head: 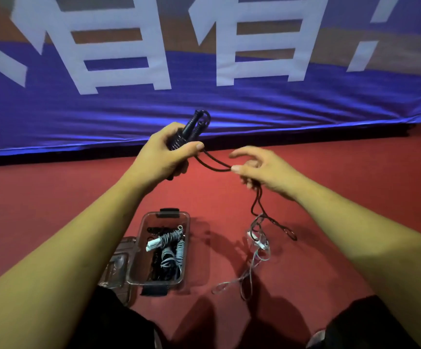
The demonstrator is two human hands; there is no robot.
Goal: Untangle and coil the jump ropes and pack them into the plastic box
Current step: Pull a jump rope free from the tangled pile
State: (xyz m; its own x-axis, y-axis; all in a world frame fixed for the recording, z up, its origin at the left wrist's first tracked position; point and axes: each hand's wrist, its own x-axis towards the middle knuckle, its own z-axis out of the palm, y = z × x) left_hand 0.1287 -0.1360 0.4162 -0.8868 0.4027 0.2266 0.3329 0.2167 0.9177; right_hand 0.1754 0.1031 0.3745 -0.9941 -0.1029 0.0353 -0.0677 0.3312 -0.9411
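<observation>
Grips rigid black handles (pixel 188 133) in left hand (pixel 165 157), pinches limp, light cord (pixel 214 164) with right hand (pixel 265 171); probably snags, best held close to handles.

The left hand (pixel 164 152) grips the black jump-rope handles (pixel 186 132); their black cord (pixel 214 163) runs to the right hand (pixel 262 170), which pinches it, then hangs to the red floor (pixel 305 152), tangled with a clear rope (pixel 252 268); just left, the plastic box (pixel 154 219) holds coiled ropes (pixel 169 248).
</observation>
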